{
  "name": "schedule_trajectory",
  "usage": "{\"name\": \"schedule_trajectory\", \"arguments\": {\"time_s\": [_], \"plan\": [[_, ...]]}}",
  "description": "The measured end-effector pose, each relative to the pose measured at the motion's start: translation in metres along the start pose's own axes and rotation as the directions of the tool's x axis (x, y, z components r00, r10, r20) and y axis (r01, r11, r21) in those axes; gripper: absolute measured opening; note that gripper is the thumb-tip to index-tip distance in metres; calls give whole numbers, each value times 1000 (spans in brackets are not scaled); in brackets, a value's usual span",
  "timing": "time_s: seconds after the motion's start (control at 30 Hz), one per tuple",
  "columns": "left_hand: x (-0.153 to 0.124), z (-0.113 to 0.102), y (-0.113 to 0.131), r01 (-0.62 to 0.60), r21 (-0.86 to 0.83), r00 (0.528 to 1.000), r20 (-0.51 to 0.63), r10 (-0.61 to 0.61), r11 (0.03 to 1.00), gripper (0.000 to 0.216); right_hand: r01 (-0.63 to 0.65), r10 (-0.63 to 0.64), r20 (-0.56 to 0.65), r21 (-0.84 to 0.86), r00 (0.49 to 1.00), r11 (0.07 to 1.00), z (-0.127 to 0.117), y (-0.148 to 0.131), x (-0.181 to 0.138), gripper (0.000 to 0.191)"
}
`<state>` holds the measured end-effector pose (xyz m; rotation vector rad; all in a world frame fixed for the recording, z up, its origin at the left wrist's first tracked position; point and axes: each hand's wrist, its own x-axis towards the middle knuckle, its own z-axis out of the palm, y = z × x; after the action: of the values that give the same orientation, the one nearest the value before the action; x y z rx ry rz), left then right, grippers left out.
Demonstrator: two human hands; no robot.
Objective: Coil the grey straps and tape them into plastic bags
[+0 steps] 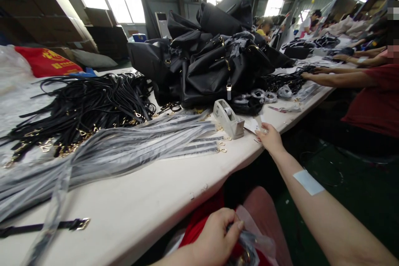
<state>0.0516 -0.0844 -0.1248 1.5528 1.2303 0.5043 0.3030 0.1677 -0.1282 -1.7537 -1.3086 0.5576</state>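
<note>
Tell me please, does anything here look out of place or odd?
One bare black strap lies alone at the near edge of the table, apart from the heap of black straps, with a wrapped strap crossing it. A white patch sticks on the right forearm. Nothing looks spilled or damaged.

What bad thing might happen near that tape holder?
The right hand reaches right beside the tape dispenser, so fingers might catch its cutting edge. The dispenser sits close to the table edge and a bump might knock it off. The wrapped strap in the left hand might slip down.
</note>
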Motion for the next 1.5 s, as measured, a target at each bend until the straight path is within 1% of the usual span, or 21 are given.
{"name": "schedule_trajectory", "arguments": {"time_s": [0.07,0.1,0.2,0.3,0.4,0.47,0.57,0.63,0.67,0.73,0.8,0.87,0.9,0.97,1.07,1.13,1.2,1.27,1.33,1.5], "plan": [[1,0,-2,-1,-10,1000,-2,1,1000,25,45,-46,22,40,999,998,-5,-3,-7,48],[2,0,-3,-2,-14,1000,-3,2,1000,25,60,-62,39,60,997,996,-7,-4,-11,48],[4,-1,-3,2,-23,1000,2,-2,1000,25,63,-72,89,99,993,993,-10,-6,-20,35],[6,-2,0,17,-34,1000,9,-16,999,26,28,-40,119,93,992,995,-5,-4,-24,20],[7,-2,1,36,-37,999,7,-35,999,26,6,-15,130,71,991,997,0,1,-26,19],[9,-1,-1,42,-38,999,1,-42,998,26,13,-18,83,65,996,998,-2,2,-28,24],[12,3,-10,33,-40,999,-5,-33,999,26,58,-54,-56,70,997,996,-10,-2,-33,38],[16,5,-15,23,-47,1000,4,-23,999,26,101,-95,-99,61,991,993,-15,-8,-40,45],[17,5,-17,20,-52,1000,9,-20,998,26,126,-122,-84,49,989,991,-16,-11,-45,45],[20,6,-17,19,-62,1000,21,-18,998,26,183,-183,12,13,983,983,-13,-16,-56,41],[21,5,-15,20,-64,999,30,-18,998,27,252,-244,139,-43,960,967,-4,-20,-68,32],[22,5,-13,16,-57,999,32,-14,998,27,324,-293,225,-118,929,939,7,-22,-77,25],[22,4,-12,13,-50,999,31,-11,999,27,355,-311,244,-158,918,922,12,-22,-81,22],[22,3,-12,12,-37,1000,23,-11,999,27,394,-339,242,-238,909,888,20,-21,-84,19],[23,2,-12,23,-35,1000,15,-23,999,27,438,-381,228,-319,896,840,23,-22,-86,28],[23,1,-12,31,-38,999,13,-30,999,27,489,-416,267,-343,869,802,23,-24,-87,31],[24,1,-10,37,-42,999,17,-36,998,28,538,-438,324,-362,839,762,23,-25,-89,26],[24,1,-9,38,-46,999,24,-37,998,28,564,-441,364,-390,821,728,24,-25,-90,19],[23,1,-8,33,-49,999,24,-32,998,27,571,-435,379,-422,817,705,25,-25,-91,17],[23,2,-10,45,-54,999,14,-44,998,26,578,-423,400,-472,813,665,26,-25,-90,19]]}}
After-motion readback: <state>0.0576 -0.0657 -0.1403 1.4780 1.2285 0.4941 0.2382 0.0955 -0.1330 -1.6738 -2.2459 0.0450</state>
